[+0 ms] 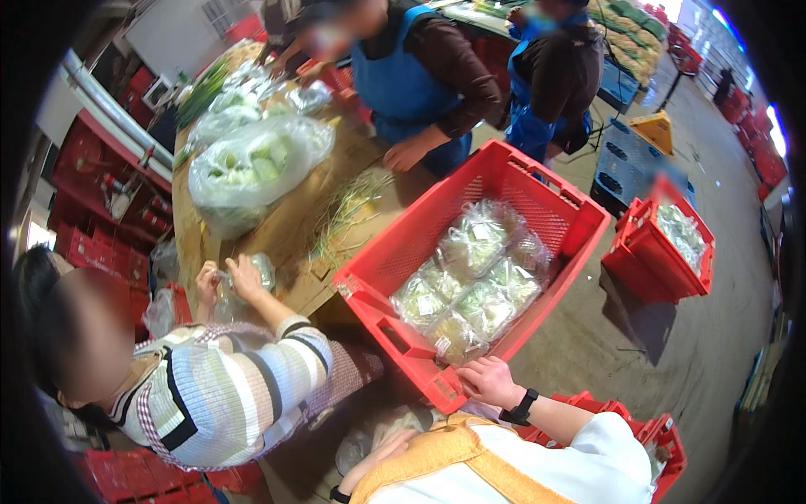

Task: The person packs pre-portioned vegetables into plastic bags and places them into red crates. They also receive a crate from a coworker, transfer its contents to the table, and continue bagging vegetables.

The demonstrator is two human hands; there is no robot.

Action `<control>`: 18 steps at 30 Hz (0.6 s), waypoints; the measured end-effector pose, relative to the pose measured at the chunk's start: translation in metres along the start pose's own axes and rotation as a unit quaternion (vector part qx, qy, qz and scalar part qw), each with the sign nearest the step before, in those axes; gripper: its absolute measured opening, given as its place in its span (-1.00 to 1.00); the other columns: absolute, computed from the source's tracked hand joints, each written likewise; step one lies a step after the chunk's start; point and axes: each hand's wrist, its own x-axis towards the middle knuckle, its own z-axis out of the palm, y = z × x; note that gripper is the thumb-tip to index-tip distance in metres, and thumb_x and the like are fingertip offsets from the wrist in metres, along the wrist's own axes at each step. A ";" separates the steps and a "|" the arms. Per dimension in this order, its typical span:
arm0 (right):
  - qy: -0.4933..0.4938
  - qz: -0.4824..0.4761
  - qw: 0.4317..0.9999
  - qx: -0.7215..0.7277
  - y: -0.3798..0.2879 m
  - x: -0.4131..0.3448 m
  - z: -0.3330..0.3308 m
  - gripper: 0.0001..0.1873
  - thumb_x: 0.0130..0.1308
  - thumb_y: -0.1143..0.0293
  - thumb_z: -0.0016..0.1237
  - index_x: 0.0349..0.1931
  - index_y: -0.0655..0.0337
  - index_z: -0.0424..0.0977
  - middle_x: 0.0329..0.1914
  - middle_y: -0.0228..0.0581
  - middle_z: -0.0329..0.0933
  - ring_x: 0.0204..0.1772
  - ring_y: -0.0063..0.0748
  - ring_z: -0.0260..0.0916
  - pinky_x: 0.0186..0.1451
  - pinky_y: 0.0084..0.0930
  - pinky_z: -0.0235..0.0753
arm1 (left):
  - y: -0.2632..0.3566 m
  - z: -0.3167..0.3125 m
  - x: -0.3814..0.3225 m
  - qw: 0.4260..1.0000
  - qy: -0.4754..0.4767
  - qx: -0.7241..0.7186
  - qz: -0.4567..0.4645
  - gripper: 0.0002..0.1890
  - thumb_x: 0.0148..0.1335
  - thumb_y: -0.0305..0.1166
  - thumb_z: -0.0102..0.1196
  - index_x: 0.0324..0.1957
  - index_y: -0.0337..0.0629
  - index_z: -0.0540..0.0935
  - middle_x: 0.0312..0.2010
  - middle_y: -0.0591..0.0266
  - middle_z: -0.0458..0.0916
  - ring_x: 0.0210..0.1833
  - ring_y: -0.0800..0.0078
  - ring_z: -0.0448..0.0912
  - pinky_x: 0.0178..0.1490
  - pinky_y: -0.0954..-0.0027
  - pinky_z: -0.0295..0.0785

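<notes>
A red plastic crate (403, 252) stands tilted across my view in front of me. Several clear packs of cut vegetables (475, 236), some with white labels, lie on its floor. My right hand (490, 381), with a black watch at the wrist, has its fingers curled over the crate's near rim. Low in the picture, my left hand (393, 448) is held against the front of my orange apron (434, 450). Its fingers are partly hidden, and I cannot make out anything in them.
At left, a person in a striped sweater (233, 384) handles clear plastic at the wooden table (293, 286). On it lie a large bag of vegetables (258, 164) and stem scraps (349, 208). Across stand people in blue aprons (409, 82). Another filled crate (655, 252) stands right.
</notes>
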 end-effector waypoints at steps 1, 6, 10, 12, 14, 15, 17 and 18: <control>0.009 -0.005 1.000 -0.007 0.001 0.000 0.002 -0.77 -0.09 0.33 0.09 -0.34 0.09 0.48 -0.42 -0.39 0.46 -0.38 -0.34 0.42 -0.31 -0.42 0.40 | -0.002 0.004 -0.001 0.998 0.000 -0.036 -0.044 -0.48 0.37 -0.25 -0.16 0.28 -0.34 0.18 0.33 0.03 0.10 0.42 0.28 -0.02 0.40 0.39 -0.15; 0.003 -0.005 1.000 -0.027 -0.001 0.001 0.004 -0.79 -0.11 0.33 0.09 -0.38 0.07 0.48 -0.49 -0.37 0.43 -0.43 -0.35 0.39 -0.36 -0.39 0.35 | -0.015 0.015 -0.016 0.988 0.021 -0.133 -0.074 -0.46 0.40 -0.23 -0.22 0.31 -0.33 0.12 0.37 0.11 0.02 0.45 0.34 -0.11 0.43 0.41 -0.26; -0.006 -0.001 1.000 0.005 -0.013 0.013 -0.003 -0.81 -0.09 0.36 0.08 -0.39 0.09 0.49 -0.48 -0.34 0.45 -0.40 -0.31 0.40 -0.34 -0.38 0.33 | -0.059 0.034 -0.024 0.991 0.048 -0.120 -0.047 -0.48 0.40 -0.20 -0.22 0.31 -0.25 0.15 0.35 0.11 0.09 0.43 0.40 -0.04 0.41 0.42 -0.16; -0.011 0.003 0.994 0.112 -0.023 0.022 -0.002 -0.80 -0.11 0.50 0.05 -0.37 0.16 0.48 -0.46 -0.25 0.46 -0.38 -0.22 0.39 -0.30 -0.35 0.30 | -0.090 0.042 -0.023 0.968 0.044 -0.249 0.012 -0.49 0.39 -0.17 -0.25 0.26 -0.29 0.23 0.29 0.09 0.20 0.38 0.39 0.06 0.40 0.37 -0.09; -0.033 -0.107 0.982 0.150 -0.033 0.031 0.002 -0.79 -0.11 0.56 0.02 -0.37 0.19 0.46 -0.47 -0.21 0.44 -0.41 -0.16 0.36 -0.29 -0.32 0.28 | -0.110 0.055 -0.029 0.844 0.065 -0.518 0.120 -0.44 0.35 -0.10 -0.26 0.22 -0.37 0.26 0.27 0.07 0.22 0.35 0.36 0.12 0.40 0.33 -0.06; -0.065 -0.128 0.975 0.168 -0.040 0.033 0.008 -0.79 -0.10 0.59 -0.01 -0.37 0.19 0.45 -0.49 -0.21 0.43 -0.44 -0.12 0.32 -0.31 -0.29 0.27 | -0.114 0.062 -0.037 0.858 0.097 -0.488 0.128 -0.46 0.36 -0.12 -0.26 0.20 -0.37 0.27 0.25 0.07 0.24 0.33 0.36 0.14 0.38 0.33 -0.04; -0.110 -0.186 0.951 0.220 -0.056 0.038 0.024 -0.83 -0.10 0.60 -0.03 -0.43 0.20 0.47 -0.50 -0.19 0.42 -0.44 -0.11 0.33 -0.31 -0.28 0.28 | -0.114 0.075 -0.060 0.922 0.185 -0.331 0.080 -0.52 0.36 -0.17 -0.26 0.15 -0.36 0.30 0.19 0.08 0.27 0.28 0.37 0.18 0.34 0.34 0.00; -0.131 -0.219 0.938 0.235 -0.065 0.041 0.034 -0.83 -0.09 0.61 -0.03 -0.42 0.20 0.49 -0.50 -0.17 0.41 -0.41 -0.10 0.35 -0.28 -0.27 0.32 | -0.108 0.081 -0.073 0.935 0.217 -0.276 0.059 -0.54 0.36 -0.19 -0.26 0.13 -0.36 0.31 0.17 0.08 0.29 0.26 0.37 0.20 0.33 0.34 0.02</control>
